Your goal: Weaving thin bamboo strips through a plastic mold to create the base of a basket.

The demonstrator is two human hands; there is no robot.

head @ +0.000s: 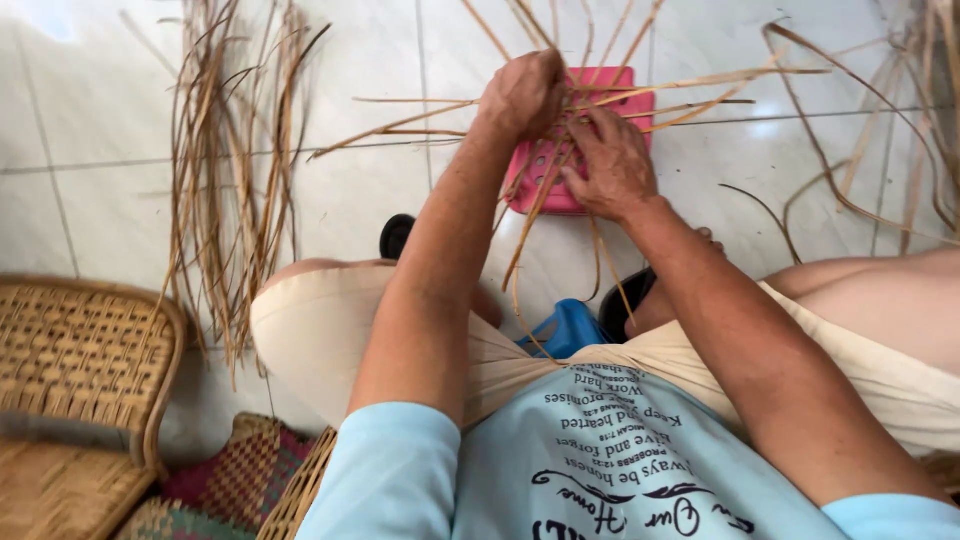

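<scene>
Left hand: my left hand (524,95) is curled into a fist, fingers pressed together around a cluster of cane strips (560,150) where they cross, knuckles up.
Right hand: my right hand (612,165) lies just beside it, fingers bent and pinching some of the same strips, palm down over the pink stool.
Cane strips: thin, tan, fanning out from my two hands in all directions; some run level to the left and right, others hang down toward my lap.
Pink stool: a pink plastic stool (640,105) with round holes stands on the floor under my hands, mostly hidden by them.
Legs: my knees spread to either side in cream shorts (310,330); a blue thing (565,325) shows between them, what it is I cannot tell.
Sandals: dark footwear (397,235) near the stool, partly hidden by my arms.
Floor: pale glossy tiles (90,130).
Loose bundle: a long sheaf of dry strips (230,170) lies on the floor well to my left, more curled strips (880,130) to my right.
Woven chair: a cane seat (80,350) at the lower left, beside a chequered woven mat (235,480).
</scene>
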